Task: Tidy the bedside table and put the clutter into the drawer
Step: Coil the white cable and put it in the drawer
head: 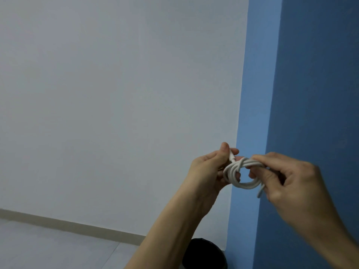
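Hands are up in front of a pale wall (pixel 116 94), and both hold one thing between them. The left hand (pixel 208 171) is closed. Its thumb and first finger pinch the plug end of a white cable (pixel 240 175), and the plug pokes up just above the fingertips. Lower fingers of this hand curl under the left side of the loops.

The cable sits right between the two hands, touching both. It is wound into a small round bundle of a few loops. One short tail hangs down by the right hand.

The right hand (pixel 291 181) is closed too. Its thumb and fingers pinch the top right of the loops. It looks a bit blurry, so I cannot tell just how each finger sits.

Behind the right hand the wall turns blue (pixel 310 94). Below the hands, down low, is something round and black (pixel 205 253). I cannot tell what it is. No bedside table or drawer shows.

The cable looks light, soft and bendy. I think it will spring open if let go. A good hold is a pinch across all the loops at once, so the bundle stays neat on its way to the drawer.
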A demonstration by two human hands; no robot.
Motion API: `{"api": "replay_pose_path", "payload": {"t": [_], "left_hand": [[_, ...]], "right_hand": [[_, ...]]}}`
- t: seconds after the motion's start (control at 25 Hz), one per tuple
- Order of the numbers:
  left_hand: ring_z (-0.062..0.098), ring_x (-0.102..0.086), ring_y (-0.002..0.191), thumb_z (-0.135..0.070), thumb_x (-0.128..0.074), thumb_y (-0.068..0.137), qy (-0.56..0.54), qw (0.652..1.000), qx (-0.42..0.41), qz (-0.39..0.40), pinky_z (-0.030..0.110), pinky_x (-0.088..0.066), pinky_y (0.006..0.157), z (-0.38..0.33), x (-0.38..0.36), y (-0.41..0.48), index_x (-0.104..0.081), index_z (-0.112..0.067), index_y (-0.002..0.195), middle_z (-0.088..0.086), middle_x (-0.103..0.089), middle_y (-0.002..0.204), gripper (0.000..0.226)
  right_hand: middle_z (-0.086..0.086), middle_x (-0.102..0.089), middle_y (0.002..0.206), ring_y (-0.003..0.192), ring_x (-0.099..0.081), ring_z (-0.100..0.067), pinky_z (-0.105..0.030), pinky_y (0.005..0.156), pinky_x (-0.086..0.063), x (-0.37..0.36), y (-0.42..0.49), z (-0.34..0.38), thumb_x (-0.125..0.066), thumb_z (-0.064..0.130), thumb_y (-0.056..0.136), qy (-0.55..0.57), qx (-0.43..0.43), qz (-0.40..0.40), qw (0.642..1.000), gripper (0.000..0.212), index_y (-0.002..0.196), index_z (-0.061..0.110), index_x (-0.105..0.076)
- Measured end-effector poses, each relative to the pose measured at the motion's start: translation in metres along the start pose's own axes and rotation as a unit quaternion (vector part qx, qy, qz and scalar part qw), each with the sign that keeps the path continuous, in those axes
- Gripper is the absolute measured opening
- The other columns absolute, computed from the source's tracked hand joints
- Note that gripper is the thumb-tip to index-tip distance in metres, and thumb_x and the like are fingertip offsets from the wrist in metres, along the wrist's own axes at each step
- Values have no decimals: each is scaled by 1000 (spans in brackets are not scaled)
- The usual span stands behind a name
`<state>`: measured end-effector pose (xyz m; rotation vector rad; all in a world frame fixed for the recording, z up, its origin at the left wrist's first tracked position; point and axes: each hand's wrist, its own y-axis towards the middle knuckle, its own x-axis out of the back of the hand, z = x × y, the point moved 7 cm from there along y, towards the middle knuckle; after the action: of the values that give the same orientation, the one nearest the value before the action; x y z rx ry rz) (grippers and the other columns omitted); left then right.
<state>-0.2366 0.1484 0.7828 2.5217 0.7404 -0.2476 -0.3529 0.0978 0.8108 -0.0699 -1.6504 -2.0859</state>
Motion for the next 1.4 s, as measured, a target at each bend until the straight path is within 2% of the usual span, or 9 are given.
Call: {"api": "replay_pose_path", "payload": {"t": [0.12, 0.32, 0.56, 0.76, 0.88, 1.0, 1.08, 1.16, 1.4], "left_hand": [[8, -59, 56, -26, -51, 93, -20, 999, -18, 22, 20, -51, 65, -1, -3, -6, -59, -10, 88, -4, -66, 63, 19], [21, -69, 72, -4, -65, 85, 164, 978, -126, 2, 29, -57, 69, -11, -1, -13, -45, -9, 78, 11, -66, 79, 23], [19, -71, 71, 0, -68, 82, 204, 962, -182, 7, 27, -58, 70, -21, 0, -14, -69, -2, 101, 14, -69, 79, 20], [23, -70, 68, 7, -67, 79, 153, 968, -201, 1, 30, -59, 71, -30, 0, -12, -68, 8, 103, 16, -70, 78, 23], [18, -70, 63, 8, -67, 78, 146, 967, -210, -8, 29, -59, 69, -35, 1, -12, -70, 5, 98, 10, -70, 72, 21], [16, -70, 57, 7, -68, 78, 117, 971, -207, -34, 25, -59, 64, -40, 16, -10, -72, 3, 93, 8, -71, 69, 16], [15, -70, 56, 6, -67, 79, 106, 974, -197, -49, 23, -58, 62, -39, 25, -10, -72, 1, 93, 7, -72, 68, 16], [16, -70, 56, 6, -67, 79, 103, 976, -184, -58, 23, -58, 62, -36, 28, -10, -71, 1, 94, 10, -71, 69, 16], [20, -71, 61, 3, -67, 80, 71, 980, -171, -78, 26, -59, 63, -33, 26, -8, -71, 2, 98, 17, -72, 77, 18]], "right_hand": [[7, -64, 77, 45, -54, -12, -9, 40, -36, 3, 4, -8, -63, 0, 81, 1, -22, -9, 1000, 40, 69, 39, -63], [12, -66, 69, 44, -55, -11, -7, 40, -36, -3, 4, -14, -65, 1, 80, -11, -37, 9, 999, 42, 67, 41, -63], [11, -54, 39, 33, -43, -8, -9, 36, -32, -3, 3, -18, -65, 16, 80, 49, -85, 41, 994, 21, 72, 34, -72], [16, -60, 90, 39, -54, -12, -12, 37, -38, 3, 7, -16, -60, 6, 85, 67, -92, 21, 993, 26, 75, 30, -66], [9, -59, 90, 39, -54, -10, -15, 38, -40, 2, 6, -9, -54, 0, 87, 93, -83, 28, 992, 36, 84, 35, -63], [6, -61, 89, 38, -52, -9, -12, 37, -41, 24, 12, -20, -50, -4, 89, 168, -107, -48, 979, 42, 90, 37, -44], [8, -63, 67, 35, -49, -5, -9, 34, -37, 37, 20, -27, -62, 17, 82, 225, -117, -60, 965, 18, 90, 23, -46], [9, -59, 54, 37, -46, -2, -8, 34, -33, 37, 24, -26, -69, 43, 60, 307, -113, -34, 945, 40, 87, 20, -51], [9, -63, 70, 66, -59, -7, -14, 59, -48, 21, 19, -9, -77, 61, 51, 284, -13, 59, 957, 43, 70, 24, -67]]}}
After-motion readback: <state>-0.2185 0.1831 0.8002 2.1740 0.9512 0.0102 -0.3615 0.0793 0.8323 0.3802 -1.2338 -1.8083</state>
